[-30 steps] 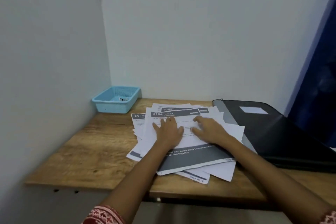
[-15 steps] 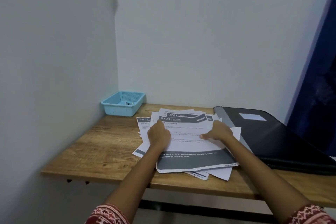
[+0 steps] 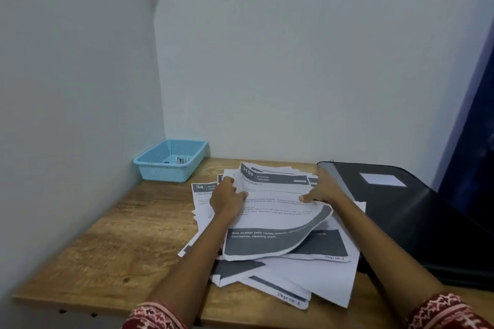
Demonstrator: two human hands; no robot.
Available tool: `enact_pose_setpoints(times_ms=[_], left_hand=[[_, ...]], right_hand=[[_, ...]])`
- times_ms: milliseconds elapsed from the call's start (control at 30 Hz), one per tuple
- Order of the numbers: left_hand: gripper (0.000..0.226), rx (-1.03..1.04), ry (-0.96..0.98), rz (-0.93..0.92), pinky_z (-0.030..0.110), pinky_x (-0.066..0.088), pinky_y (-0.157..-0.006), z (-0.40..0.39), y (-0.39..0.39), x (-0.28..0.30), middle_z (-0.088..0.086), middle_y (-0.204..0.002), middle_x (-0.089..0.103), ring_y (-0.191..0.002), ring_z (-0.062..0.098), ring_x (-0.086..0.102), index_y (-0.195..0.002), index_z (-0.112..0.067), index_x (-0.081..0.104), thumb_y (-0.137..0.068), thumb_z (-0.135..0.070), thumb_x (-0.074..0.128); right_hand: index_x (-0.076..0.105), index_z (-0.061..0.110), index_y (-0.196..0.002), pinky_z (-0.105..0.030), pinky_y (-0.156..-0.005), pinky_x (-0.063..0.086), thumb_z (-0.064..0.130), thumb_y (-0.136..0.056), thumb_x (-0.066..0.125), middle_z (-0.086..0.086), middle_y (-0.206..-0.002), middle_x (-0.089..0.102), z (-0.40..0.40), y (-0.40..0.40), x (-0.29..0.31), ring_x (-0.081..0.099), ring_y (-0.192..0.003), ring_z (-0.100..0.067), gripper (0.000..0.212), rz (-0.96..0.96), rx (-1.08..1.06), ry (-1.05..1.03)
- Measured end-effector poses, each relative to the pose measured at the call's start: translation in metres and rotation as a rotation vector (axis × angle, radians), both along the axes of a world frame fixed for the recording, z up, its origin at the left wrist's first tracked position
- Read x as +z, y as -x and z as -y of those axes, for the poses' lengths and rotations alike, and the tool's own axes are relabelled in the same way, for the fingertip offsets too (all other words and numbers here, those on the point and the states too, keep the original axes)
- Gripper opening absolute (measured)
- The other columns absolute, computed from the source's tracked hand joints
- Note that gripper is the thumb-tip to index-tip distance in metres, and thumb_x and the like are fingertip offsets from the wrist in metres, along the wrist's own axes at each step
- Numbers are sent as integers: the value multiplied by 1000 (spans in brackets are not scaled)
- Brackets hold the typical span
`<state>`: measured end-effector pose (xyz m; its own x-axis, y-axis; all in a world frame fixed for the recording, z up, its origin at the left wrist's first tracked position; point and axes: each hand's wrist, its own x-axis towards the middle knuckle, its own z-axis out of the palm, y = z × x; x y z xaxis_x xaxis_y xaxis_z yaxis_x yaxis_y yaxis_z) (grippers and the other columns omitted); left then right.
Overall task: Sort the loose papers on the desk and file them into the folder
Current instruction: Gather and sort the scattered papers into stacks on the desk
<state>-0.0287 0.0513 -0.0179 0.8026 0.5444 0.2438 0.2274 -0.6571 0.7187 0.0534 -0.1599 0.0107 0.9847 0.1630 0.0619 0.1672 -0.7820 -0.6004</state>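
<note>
Both hands [image 3: 227, 199] [image 3: 324, 191] on the lifted top sheet [image 3: 270, 219], loose papers [image 3: 307, 275] beneath

Two hands are seen, a left hand [image 3: 227, 199] and a right hand [image 3: 324, 191], each with one red patterned sleeve behind it. One loose pile of printed papers [image 3: 270, 222] is counted; the number of sheets cannot be told. One black folder [image 3: 401, 211], one blue plastic basket [image 3: 171, 161] and one wooden tabletop [image 3: 128, 243] are shown.
</note>
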Motion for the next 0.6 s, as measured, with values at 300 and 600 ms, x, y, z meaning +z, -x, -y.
enact_pose_setpoints(times_ms=[300,600], left_hand=[[17,-47,326,319,32,47,-73,-11,-16,-5,9,-96,67,-88,25,61,-99,-4,66,-93,-14,53],[29,-19,207,166,40,42,-93,-19,-3,-4,8,-117,63,-110,28,56,-115,-11,58,-97,-29,44]], right_hand=[[32,5,-140,-35,-88,44,9,-73,80,-17,-129,52,3,-11,-5,53,-115,-32,82,-55,-14,-235],[62,2,-95,-21,-44,32,2,-77,74,-6,-63,54,6,-2,-3,42,-47,-13,22,-177,48,-473]])
